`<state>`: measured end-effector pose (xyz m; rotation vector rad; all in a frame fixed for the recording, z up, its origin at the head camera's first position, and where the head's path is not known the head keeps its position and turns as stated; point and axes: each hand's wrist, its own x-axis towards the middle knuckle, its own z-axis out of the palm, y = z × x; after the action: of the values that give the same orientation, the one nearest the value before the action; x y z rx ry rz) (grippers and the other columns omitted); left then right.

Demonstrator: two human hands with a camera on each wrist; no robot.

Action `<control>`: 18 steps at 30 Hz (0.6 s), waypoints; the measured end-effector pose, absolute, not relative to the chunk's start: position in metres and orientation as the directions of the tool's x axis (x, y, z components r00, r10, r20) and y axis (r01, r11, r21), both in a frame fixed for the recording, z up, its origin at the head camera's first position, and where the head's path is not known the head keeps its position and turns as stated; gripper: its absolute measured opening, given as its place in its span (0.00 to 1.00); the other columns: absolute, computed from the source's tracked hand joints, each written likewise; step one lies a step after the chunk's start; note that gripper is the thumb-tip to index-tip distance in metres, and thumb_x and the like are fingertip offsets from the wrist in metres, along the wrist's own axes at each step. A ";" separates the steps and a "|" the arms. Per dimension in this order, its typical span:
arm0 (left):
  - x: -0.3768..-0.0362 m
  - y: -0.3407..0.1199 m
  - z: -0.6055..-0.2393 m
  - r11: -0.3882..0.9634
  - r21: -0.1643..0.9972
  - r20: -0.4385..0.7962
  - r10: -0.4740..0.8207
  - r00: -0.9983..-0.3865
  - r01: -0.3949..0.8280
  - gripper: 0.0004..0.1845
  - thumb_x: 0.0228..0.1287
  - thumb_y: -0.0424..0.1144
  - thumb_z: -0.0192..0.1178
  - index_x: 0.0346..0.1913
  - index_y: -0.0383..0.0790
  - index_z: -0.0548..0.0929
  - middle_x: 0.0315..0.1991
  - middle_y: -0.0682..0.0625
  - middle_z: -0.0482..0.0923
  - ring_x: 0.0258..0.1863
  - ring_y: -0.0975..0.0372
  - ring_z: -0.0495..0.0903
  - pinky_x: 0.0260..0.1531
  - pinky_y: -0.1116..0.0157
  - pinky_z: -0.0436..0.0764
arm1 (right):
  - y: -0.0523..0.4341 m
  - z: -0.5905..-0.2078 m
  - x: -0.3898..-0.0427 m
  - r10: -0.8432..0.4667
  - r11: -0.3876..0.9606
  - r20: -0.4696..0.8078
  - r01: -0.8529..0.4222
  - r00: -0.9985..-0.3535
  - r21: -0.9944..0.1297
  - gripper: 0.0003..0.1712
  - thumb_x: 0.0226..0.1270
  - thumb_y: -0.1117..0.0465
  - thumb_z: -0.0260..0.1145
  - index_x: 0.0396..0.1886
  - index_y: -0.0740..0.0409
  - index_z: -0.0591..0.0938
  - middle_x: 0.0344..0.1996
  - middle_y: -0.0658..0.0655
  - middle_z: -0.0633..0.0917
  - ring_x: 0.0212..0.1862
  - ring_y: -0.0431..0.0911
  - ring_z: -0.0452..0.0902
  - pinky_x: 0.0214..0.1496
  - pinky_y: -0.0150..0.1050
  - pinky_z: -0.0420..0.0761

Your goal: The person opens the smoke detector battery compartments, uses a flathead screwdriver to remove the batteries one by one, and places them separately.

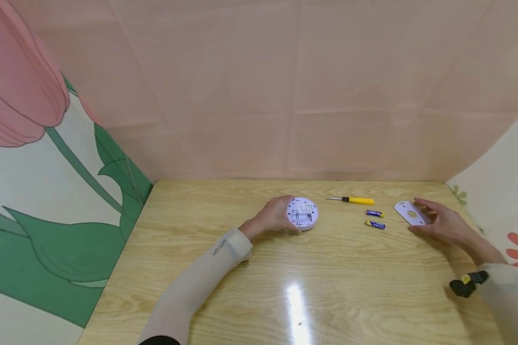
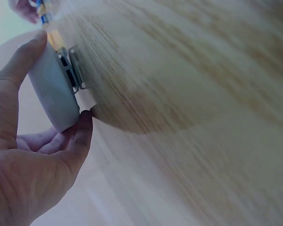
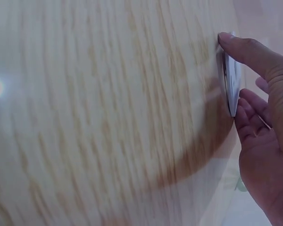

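My left hand (image 1: pixel 276 214) grips the rim of a round white device (image 1: pixel 309 218) by its left side, thumb on one edge and fingers on the other. Its open battery compartment (image 1: pixel 301 219) faces up in the head view. In the left wrist view the device (image 2: pixel 54 87) shows its pale side wall between thumb and fingers. Over at the right, my right hand (image 1: pixel 449 224) holds a flat white mounting plate (image 1: pixel 403 209) with a round hole in its middle. The right wrist view shows the plate (image 3: pixel 233 87) edge-on, between thumb and fingers.
Two blue batteries, an upper battery (image 1: pixel 374 213) and a lower battery (image 1: pixel 375 224), lie between the hands. Behind them is a screwdriver (image 1: pixel 358 201) with a yellow handle. The wooden table (image 1: pixel 224 297) meets a plain backdrop at the rear and patterned panels at both sides.
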<state>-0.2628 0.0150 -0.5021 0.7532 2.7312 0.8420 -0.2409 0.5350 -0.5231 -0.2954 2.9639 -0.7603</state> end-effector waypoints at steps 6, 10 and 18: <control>-0.263 0.014 -0.503 0.712 0.566 -0.022 0.517 -0.856 0.416 0.60 0.43 0.54 0.88 0.79 0.37 0.68 0.75 0.44 0.73 0.73 0.51 0.73 0.76 0.56 0.70 | 0.535 -0.527 -0.242 -0.174 0.863 0.017 -0.161 -0.985 -0.478 0.58 0.58 0.45 0.84 0.78 0.71 0.67 0.61 0.77 0.80 0.54 0.56 0.78 0.40 0.25 0.68; -0.262 0.015 -0.503 0.711 0.569 -0.023 0.515 -0.857 0.412 0.60 0.42 0.53 0.88 0.78 0.37 0.69 0.75 0.44 0.73 0.73 0.50 0.73 0.76 0.55 0.70 | 0.537 -0.528 -0.240 -0.162 0.867 0.060 -0.171 -0.985 -0.469 0.55 0.57 0.46 0.85 0.75 0.71 0.71 0.59 0.76 0.82 0.49 0.37 0.73 0.40 0.26 0.68; -0.262 0.014 -0.503 0.716 0.560 -0.024 0.516 -0.856 0.416 0.60 0.43 0.54 0.88 0.78 0.37 0.68 0.75 0.44 0.73 0.73 0.51 0.73 0.76 0.57 0.70 | 0.535 -0.530 -0.241 -0.145 0.882 0.116 -0.181 -0.983 -0.434 0.46 0.56 0.49 0.86 0.66 0.73 0.79 0.53 0.77 0.85 0.45 0.41 0.77 0.37 0.25 0.69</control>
<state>-0.2624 0.0145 -0.5030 0.7517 2.7419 0.8307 -0.2407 0.5345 -0.5296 -0.2712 3.1258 -0.7338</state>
